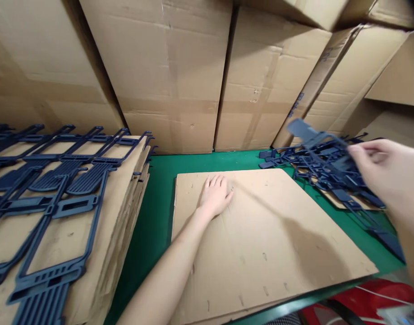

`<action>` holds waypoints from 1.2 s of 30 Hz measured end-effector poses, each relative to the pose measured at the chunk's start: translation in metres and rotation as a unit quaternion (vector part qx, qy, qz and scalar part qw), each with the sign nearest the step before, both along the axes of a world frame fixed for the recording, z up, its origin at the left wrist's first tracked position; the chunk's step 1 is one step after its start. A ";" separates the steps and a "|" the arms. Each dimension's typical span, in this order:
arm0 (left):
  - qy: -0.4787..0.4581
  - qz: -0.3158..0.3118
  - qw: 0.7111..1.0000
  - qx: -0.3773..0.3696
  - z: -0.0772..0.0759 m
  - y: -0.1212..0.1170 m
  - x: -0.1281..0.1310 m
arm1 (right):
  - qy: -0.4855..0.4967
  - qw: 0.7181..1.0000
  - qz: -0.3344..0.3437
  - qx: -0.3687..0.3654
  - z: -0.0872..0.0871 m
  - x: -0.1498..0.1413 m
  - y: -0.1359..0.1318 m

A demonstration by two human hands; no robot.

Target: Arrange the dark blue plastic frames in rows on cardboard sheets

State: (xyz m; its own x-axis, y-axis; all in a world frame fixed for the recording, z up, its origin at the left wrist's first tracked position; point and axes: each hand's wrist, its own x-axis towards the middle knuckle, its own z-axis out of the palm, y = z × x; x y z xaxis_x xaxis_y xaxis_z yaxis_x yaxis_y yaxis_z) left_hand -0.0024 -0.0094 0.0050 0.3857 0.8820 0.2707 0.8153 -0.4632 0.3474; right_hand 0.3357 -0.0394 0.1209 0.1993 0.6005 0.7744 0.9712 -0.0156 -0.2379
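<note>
My left hand (216,195) lies flat on a square cardboard sheet (254,234), its fingers stretched out near the far left corner. At the right, my right hand (384,169) is raised, thumb and fingers pinching a blue plastic part (305,132). Motion smears this part, but a flat paddle-like end on a thin frame shows. Behind and below it spreads a tangled pile of blue plastic parts (342,194). The right arm's shadow falls across the cardboard.
On the left, blue plastic frames with ribbed pads (88,178) lie in rows on a stack of cardboard sheets (122,243). Large cardboard boxes (166,81) wall off the back of the green table (159,180). Something red (372,298) with a white cable sits below the front right edge.
</note>
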 end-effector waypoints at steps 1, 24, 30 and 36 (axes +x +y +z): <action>-0.027 -0.001 1.000 0.001 0.000 0.001 0.000 | 0.033 0.997 0.067 -0.010 -0.006 -0.015 0.007; -0.518 0.003 0.839 -0.167 0.042 0.009 -0.016 | 0.141 0.835 0.531 -0.023 -0.117 -0.136 0.041; -0.407 0.089 0.907 -0.053 0.052 0.018 -0.041 | 0.101 0.803 0.587 -0.004 -0.118 -0.138 0.034; -0.167 0.039 0.983 0.059 0.057 0.012 -0.045 | 0.058 0.783 0.619 -0.011 -0.121 -0.140 0.033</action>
State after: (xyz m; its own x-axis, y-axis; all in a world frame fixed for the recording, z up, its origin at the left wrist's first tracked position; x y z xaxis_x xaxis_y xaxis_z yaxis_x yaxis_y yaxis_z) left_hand -0.0472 0.0029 0.0623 0.1897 0.8602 0.4733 0.6998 -0.4566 0.5493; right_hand 0.1960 -0.0067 -0.0003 -0.4790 0.4018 0.7805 0.2166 0.9157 -0.3384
